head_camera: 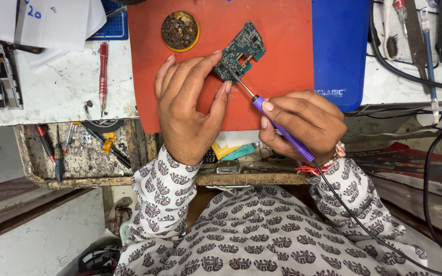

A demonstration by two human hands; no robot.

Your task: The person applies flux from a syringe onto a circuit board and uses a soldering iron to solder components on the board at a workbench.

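Observation:
A small green circuit board (241,50) lies on an orange work mat (282,46). My left hand (188,107) rests on the mat, its fingertips pressing the board's lower left edge. In my right hand (305,122) I grip a purple-handled soldering iron (282,128) like a pen. Its metal tip touches the board's lower edge, close to my left index finger. A black cord runs from the iron's rear down over my patterned sleeve.
A round tin of dark flux (179,30) sits on the mat's upper left. A blue mat (341,51) lies right of the orange one. A red pen-like tool (103,71) lies on the white surface. An open drawer (78,148) holds small tools. Cables and tools crowd the right.

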